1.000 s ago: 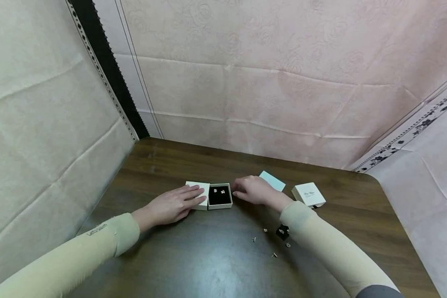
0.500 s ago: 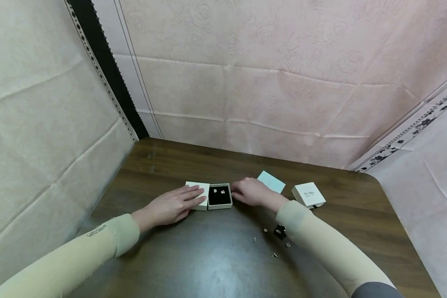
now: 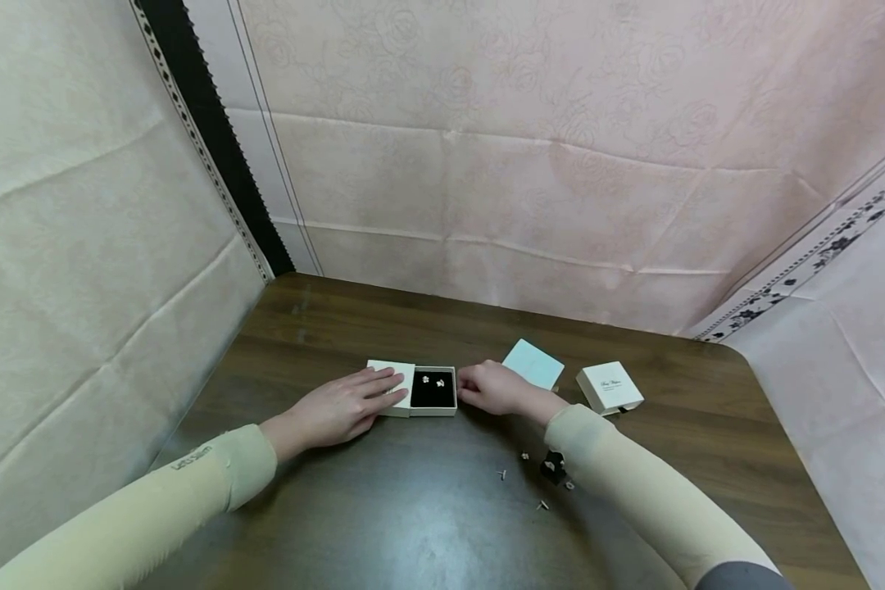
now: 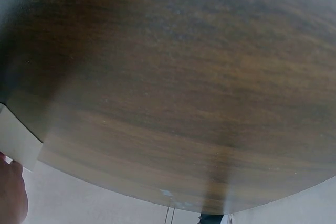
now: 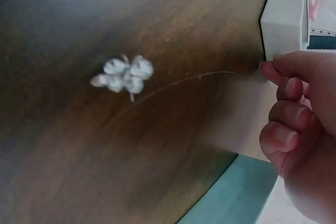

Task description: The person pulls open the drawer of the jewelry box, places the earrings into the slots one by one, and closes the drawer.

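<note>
Resting on the white cover [image 3: 409, 381], the left hand [image 3: 342, 406] lies flat with fingers extended, unchanged in position from the earlier frames. The tray [image 3: 433, 412] adjoins the cover's right side, left of the middle of the table [image 3: 324, 508]; whether the tray's end enters the cover is not clear. Two small studs [image 3: 440, 383] sit on its black insert [image 3: 432, 398].

The right hand [image 3: 496, 388] is at the tray's right end. Thumb and forefinger tips touch a corner there, the other fingers curled toward the palm; whether the tips pinch the tray cannot be determined.

Compared with the first frame, the tray sits slightly further left, and its near edge, previously slanted, now runs in line with the cover's. The right hand has shifted slightly toward the near side, exposing more of the pale blue card [image 3: 534, 365] close to the table's far edge. The white box [image 3: 610, 385] remains toward the far right corner.

Loose pieces [image 3: 542, 506] lie scattered on the table's near side, beside a black pad [image 3: 551, 469] next to the right forearm. One clear-stoned piece [image 5: 123, 76] appears blurred in the right wrist view.
</note>
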{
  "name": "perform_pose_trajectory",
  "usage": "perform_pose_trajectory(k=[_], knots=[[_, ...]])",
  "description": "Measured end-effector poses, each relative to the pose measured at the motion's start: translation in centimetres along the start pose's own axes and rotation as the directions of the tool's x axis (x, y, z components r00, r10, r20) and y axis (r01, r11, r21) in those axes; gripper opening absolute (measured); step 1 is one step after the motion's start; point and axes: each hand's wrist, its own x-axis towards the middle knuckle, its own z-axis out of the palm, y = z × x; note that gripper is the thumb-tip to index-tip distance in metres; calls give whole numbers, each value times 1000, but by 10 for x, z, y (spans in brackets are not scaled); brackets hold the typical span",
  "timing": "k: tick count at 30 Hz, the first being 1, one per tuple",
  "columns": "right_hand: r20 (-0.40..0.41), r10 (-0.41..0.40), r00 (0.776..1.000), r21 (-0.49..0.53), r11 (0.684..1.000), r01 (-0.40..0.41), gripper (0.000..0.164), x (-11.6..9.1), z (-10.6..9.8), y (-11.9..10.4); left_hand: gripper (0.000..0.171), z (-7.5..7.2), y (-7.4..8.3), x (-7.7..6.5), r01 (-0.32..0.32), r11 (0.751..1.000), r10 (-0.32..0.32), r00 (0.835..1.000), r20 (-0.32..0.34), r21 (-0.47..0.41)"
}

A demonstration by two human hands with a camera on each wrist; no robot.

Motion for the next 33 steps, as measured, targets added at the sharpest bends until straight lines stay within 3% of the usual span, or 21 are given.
perform_pose_trajectory(k=[9, 16, 33], knots=[[-25, -13, 1000, 70, 997, 15, 16, -1, 7, -2, 62, 0, 0, 0, 7, 1000, -7, 1000, 10, -7], [-60, -31, 998, 68, 997, 35, 16, 0, 8, -7, 62, 2, 0, 0, -2, 1000, 2, 1000, -4, -10], [-57, -28, 998, 67, 997, 32, 14, 24, 17, -18, 61, -3, 0, 1, 0, 1000, 0, 1000, 23, -13]])
